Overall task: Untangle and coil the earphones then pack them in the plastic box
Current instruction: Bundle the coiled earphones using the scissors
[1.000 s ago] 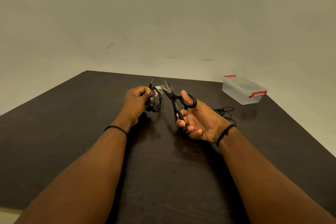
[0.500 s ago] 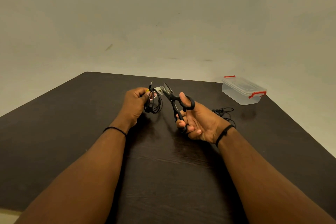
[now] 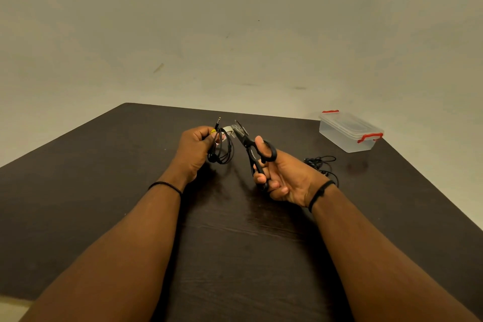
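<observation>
Your left hand (image 3: 194, 148) grips the coiled earphones (image 3: 222, 149); your right hand (image 3: 282, 178) holds scissors (image 3: 251, 146), blades aimed leftward at the coil's tape (image 3: 228, 130).

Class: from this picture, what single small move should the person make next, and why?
Probably close the scissors in the right hand on the pale tape strip sticking out from the coiled earphones the left hand grips: the open blades already sit at the tape.

Two bare forearms, no sleeves. Left hand (image 3: 194, 150): thin black beaded band (image 3: 165, 185) round the wrist. Right hand (image 3: 290, 180): thin black cord band (image 3: 319, 194) round the wrist, small knot on it. No rings or watch visible.
</observation>
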